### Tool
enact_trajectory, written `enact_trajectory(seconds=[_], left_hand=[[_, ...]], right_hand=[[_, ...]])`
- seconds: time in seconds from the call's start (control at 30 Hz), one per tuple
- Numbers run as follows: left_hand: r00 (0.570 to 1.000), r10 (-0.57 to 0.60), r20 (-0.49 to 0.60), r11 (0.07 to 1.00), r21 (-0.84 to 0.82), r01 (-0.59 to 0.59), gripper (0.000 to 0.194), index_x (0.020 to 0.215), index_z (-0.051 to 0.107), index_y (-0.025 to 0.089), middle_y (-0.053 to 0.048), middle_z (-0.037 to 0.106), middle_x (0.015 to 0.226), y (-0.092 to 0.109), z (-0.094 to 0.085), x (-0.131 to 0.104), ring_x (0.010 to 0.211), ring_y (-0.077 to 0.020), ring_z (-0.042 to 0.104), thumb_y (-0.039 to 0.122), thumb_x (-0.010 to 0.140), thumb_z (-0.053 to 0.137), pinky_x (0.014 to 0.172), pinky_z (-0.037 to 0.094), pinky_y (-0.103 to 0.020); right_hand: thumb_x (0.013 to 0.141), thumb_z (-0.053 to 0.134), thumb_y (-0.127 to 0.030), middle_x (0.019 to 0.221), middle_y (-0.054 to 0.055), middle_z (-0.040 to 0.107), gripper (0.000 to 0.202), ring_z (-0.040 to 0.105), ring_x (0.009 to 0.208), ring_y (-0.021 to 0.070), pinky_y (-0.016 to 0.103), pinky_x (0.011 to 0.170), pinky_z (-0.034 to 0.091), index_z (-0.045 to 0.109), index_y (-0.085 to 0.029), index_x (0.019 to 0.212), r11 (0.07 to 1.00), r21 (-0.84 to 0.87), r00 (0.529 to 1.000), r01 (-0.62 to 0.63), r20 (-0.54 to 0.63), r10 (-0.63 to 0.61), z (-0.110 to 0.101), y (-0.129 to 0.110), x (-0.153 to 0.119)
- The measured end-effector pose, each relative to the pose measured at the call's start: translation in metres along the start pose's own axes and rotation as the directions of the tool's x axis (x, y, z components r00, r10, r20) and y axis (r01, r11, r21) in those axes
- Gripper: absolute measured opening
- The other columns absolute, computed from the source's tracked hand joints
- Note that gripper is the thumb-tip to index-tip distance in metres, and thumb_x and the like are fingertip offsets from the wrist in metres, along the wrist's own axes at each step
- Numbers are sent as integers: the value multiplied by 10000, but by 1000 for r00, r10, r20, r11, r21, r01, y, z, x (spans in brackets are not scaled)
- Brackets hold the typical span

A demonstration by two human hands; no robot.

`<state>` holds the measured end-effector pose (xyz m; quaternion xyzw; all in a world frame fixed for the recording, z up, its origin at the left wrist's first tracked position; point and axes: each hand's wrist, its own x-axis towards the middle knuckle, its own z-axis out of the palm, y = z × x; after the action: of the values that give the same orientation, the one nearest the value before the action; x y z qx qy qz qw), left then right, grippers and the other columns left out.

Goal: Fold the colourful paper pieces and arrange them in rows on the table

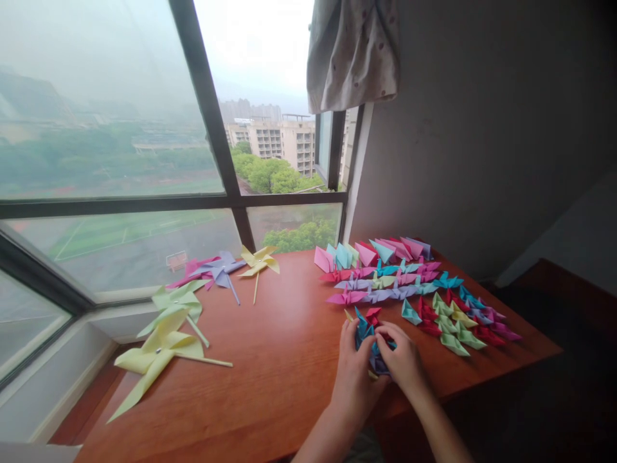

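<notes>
My left hand (354,370) and my right hand (402,357) are together near the table's front edge. Both are closed on a blue folded paper piece (365,329), with the fingertips of the two hands meeting over it. Dark blue paper (379,365) shows between the palms. My fingers hide much of the folded shape, so I cannot tell its exact kind. A small red folded paper (373,315) shows just beyond the fingertips. Beyond my hands lie rows of paper cranes (380,294), and to the right stand several small paper boats (453,326).
The wooden table (270,360) meets a large window (120,116). Paper pinwheels on sticks, such as a yellow pinwheel (159,352) and a purple pinwheel (222,269), lie on the left. Folded paper planes (369,253) line the back right. A curtain (354,58) hangs above.
</notes>
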<state>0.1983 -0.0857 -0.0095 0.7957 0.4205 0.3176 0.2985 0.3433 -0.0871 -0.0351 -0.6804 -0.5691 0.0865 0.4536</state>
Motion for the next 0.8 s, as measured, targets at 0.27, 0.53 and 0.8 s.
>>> enact_trajectory(seconds=[0.27,0.53,0.8], left_hand=[[979,42,-201,996,88,-25,690,1273,581,252,-109,298,1548,-30,-46,-25,1446,-368,248,50,625,705,1144,334,-537],[915,133,-380,915,401,33,520,1241,554,249,-118,379,1488,-102,-194,-18,1388,-351,367,171,746,694,1099,392,-524],[867,134,-481,802,566,190,408,1224,544,208,-143,548,1311,-156,-265,-28,1230,-352,515,374,856,598,1019,431,-533]], right_hand=[[803,574,-331,1076,134,699,196,661,988,281,396,846,557,712,-193,819,944,320,995,-86,73,66,48,-53,0],[759,550,-290,971,67,704,256,662,820,209,326,733,559,687,-178,943,734,634,941,-245,336,24,180,-179,51],[744,543,-228,1104,73,652,345,618,996,200,301,811,534,633,-192,1075,724,654,947,-218,321,-5,209,-202,71]])
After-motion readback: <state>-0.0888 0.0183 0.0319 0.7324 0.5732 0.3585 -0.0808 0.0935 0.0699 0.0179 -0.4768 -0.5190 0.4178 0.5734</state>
